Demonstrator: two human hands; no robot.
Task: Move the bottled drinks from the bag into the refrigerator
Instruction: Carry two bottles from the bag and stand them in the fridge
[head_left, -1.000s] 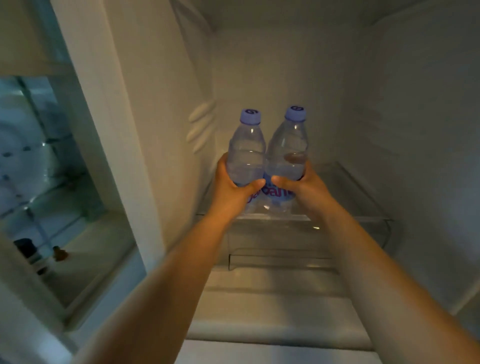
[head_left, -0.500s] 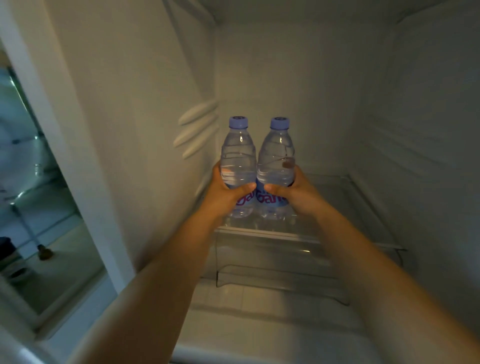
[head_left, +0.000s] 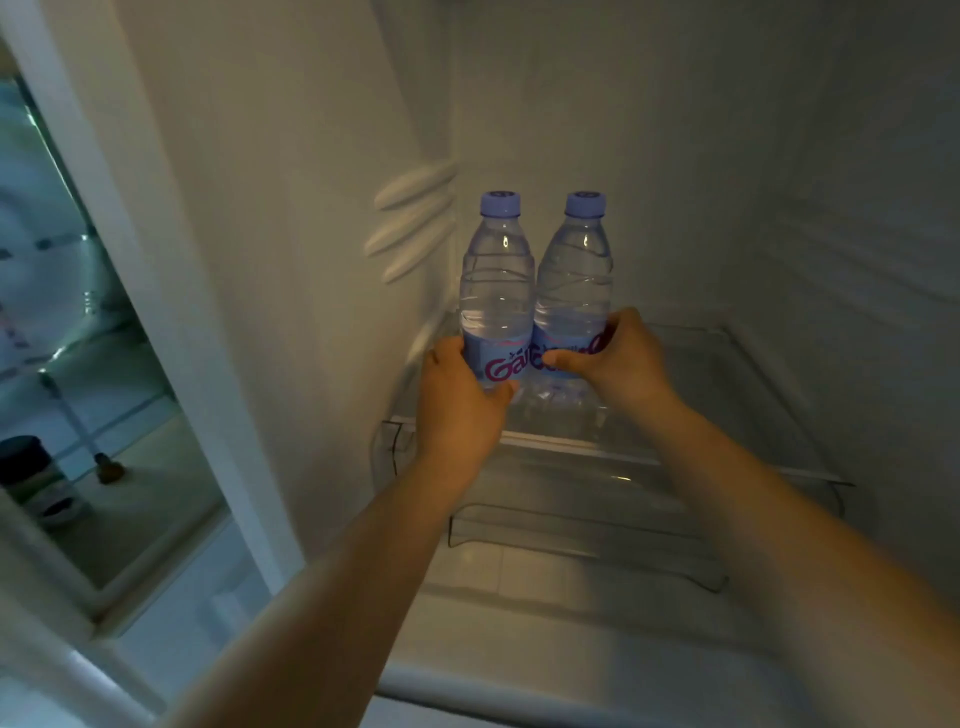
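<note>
Two clear plastic water bottles with lilac caps: left bottle (head_left: 496, 291), right bottle (head_left: 574, 291), one per hand.

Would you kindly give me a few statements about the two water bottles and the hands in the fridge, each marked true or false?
1. Each hand grips one bottle at its label. True: the left hand holds the left bottle, and the right hand holds the right bottle.
2. Both bottles lie on their sides. False: both stand upright.
3. Both caps are pale purple and screwed on. True.
4. The bottles stand against the right wall. False: they are at the left end of the glass shelf, near the left wall.
5. The bottles stand far apart. False: they are side by side, touching or nearly so.
</note>
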